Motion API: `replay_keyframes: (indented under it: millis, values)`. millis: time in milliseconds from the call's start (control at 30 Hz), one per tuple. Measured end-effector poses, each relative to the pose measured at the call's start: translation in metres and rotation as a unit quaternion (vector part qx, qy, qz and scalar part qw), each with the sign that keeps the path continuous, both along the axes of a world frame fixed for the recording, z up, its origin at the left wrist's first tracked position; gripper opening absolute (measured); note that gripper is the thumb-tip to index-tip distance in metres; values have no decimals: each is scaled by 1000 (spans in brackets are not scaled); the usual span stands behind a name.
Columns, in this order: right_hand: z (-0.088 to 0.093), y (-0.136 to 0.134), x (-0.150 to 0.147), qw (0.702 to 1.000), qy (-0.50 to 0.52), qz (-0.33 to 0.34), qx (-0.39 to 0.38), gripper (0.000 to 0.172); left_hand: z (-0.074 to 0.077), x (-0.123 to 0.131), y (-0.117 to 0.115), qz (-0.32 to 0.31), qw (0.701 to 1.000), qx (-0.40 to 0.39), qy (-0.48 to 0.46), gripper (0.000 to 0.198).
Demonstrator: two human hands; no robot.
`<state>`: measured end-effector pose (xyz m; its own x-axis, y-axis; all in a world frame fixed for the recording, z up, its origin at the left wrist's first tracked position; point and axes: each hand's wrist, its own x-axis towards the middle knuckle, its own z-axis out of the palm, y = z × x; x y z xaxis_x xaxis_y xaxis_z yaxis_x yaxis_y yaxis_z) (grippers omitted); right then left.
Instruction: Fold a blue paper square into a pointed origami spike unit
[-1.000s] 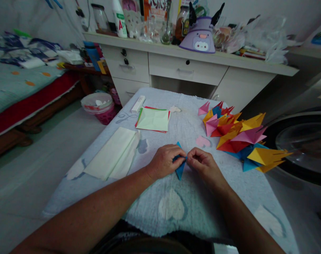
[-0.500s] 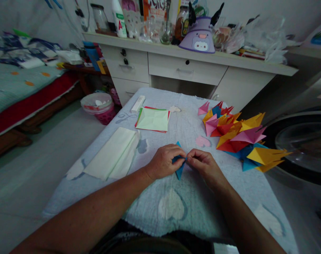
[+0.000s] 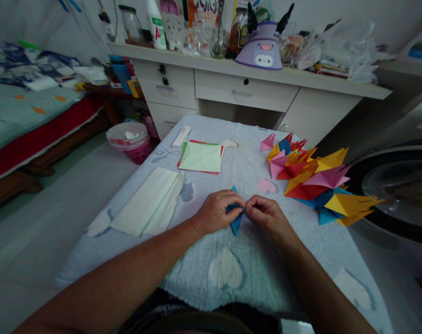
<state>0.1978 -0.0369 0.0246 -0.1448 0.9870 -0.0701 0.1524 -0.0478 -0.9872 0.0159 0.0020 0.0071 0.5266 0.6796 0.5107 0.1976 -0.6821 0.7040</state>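
A small piece of folded blue paper (image 3: 236, 226) is held between my hands over the cloth, its two points sticking out front and back. My left hand (image 3: 220, 211) wraps its fingers and thumb around the middle of the paper. With thumb and forefinger, my right hand (image 3: 266, 213) pinches the paper's right tip. The fingertips of both hands nearly meet and hide the fold between them. To the right stands a cluster of folded paper cranes (image 3: 301, 176) in yellow, red, pink and blue.
A stack of square paper sheets (image 3: 201, 157), pale green on top, lies ahead to the left. Nearer is a folded white cloth or tissue (image 3: 148, 199), and farther off a narrow white box (image 3: 181, 137). A white desk (image 3: 246, 86) stands behind the cloth-covered table (image 3: 228, 125).
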Motion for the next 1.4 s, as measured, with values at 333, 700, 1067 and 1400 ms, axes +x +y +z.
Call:
replay_keyframes:
  millis: [333,700,1067,1400]
  values:
    - [-2,-1,1,1000,10,4,-7,27,0,0,0,2,1000,-5,-3,10]
    - [-1,0,0,1000,-11,7,-4,26,-2,0,1,-1,1000,-9,0,10]
    - [0,-1,0,1000,-22,-2,1,23,0,0,2,5,1000,-30,-5,10]
    - [2,-2,-4,986,-119,-22,113,6,0,1,4,23,997,-70,-15,8]
